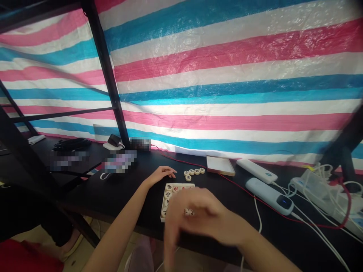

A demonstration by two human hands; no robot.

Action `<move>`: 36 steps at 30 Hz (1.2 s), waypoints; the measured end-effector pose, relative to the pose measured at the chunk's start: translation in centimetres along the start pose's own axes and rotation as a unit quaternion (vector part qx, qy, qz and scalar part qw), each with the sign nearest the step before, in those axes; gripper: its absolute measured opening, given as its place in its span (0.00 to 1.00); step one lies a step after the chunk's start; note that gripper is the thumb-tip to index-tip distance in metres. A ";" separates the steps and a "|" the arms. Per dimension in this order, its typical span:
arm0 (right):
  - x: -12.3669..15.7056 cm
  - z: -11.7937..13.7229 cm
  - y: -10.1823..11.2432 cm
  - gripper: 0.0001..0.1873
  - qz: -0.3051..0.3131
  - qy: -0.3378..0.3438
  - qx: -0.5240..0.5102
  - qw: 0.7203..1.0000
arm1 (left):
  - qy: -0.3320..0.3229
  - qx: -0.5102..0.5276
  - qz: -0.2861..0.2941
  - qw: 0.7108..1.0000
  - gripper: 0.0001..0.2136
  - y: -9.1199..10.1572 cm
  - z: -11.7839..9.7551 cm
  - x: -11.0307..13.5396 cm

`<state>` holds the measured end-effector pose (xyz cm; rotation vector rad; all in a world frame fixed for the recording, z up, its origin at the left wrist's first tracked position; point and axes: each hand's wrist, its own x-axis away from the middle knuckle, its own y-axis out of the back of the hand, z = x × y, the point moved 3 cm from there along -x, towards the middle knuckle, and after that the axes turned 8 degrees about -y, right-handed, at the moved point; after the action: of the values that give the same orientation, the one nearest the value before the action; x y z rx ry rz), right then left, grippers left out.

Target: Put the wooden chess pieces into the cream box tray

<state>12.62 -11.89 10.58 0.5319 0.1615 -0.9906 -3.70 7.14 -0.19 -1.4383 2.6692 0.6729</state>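
Observation:
My left hand lies on the black table with its fingers loosely stretched out and nothing visible in them. Just right of its fingertips are several round white Chinese chess pieces with dark characters, in a short row with one in front. My right hand is raised close to the camera and blurred. One finger points down, apart from the other bent ones, and I see nothing held. Behind it, a shallow white box holds chess pieces with black and red characters; the hand hides much of the box.
An open box lid lies behind the loose pieces. Farther right are a white power bank, another white device and a power strip with tangled cables. A red cable crosses the table. A black post stands at left.

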 end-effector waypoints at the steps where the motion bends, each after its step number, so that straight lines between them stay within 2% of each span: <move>1: -1.3 -1.2 0.4 0.13 0.015 0.004 0.014 1.000 | -0.001 -0.002 0.002 1.000 0.16 0.0 0.0 0.0; 2: -2.2 -2.6 0.7 0.12 0.032 0.023 0.062 0.997 | -0.002 -0.005 0.002 1.000 0.16 0.0 0.0 0.0; 3: -2.9 -4.2 1.3 0.11 0.022 0.031 0.106 0.994 | -0.002 -0.006 0.003 1.000 0.16 -0.1 0.0 0.0; 6: -3.3 -9.3 3.0 0.10 -0.040 -0.022 0.215 0.975 | -0.001 -0.003 0.010 1.000 0.17 -0.3 0.0 -0.1; 8: -2.9 -11.0 3.6 0.10 -0.054 -0.028 0.264 0.963 | 0.002 -0.004 0.017 1.000 0.17 -0.4 0.0 -0.2; 11: -2.3 -11.2 4.0 0.10 -0.061 -0.029 0.306 0.950 | 0.001 -0.012 0.023 1.000 0.17 -0.4 0.1 -0.3; 16: -2.2 -11.2 3.8 0.12 -0.004 -0.067 0.363 0.929 | -0.002 -0.024 0.032 0.999 0.17 -0.4 0.4 -0.4; 19: -2.3 -11.8 3.9 0.13 -0.013 -0.082 0.368 0.926 | -0.001 -0.028 0.031 0.999 0.17 -0.4 0.3 -0.3; 23: -2.3 -12.2 4.4 0.11 -0.018 -0.098 0.355 0.930 | -0.004 -0.029 0.029 0.999 0.17 -0.4 0.3 -0.3; 28: -2.1 -12.1 4.9 0.14 -0.012 -0.109 0.353 0.929 | 0.000 -0.033 0.027 0.999 0.17 -0.3 0.5 -0.4; 32: -2.2 -12.2 5.0 0.14 0.010 -0.100 0.316 0.944 | -0.001 -0.037 0.023 0.999 0.18 -0.3 0.3 -0.3; 36: -2.3 -12.1 5.0 0.11 -0.004 -0.084 0.262 0.961 | -0.005 -0.034 0.021 0.999 0.17 -0.3 0.2 -0.3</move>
<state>16.79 -1.97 2.74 0.9253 -0.2601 -1.0843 -3.30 7.28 -0.42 -1.3923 2.7016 0.7810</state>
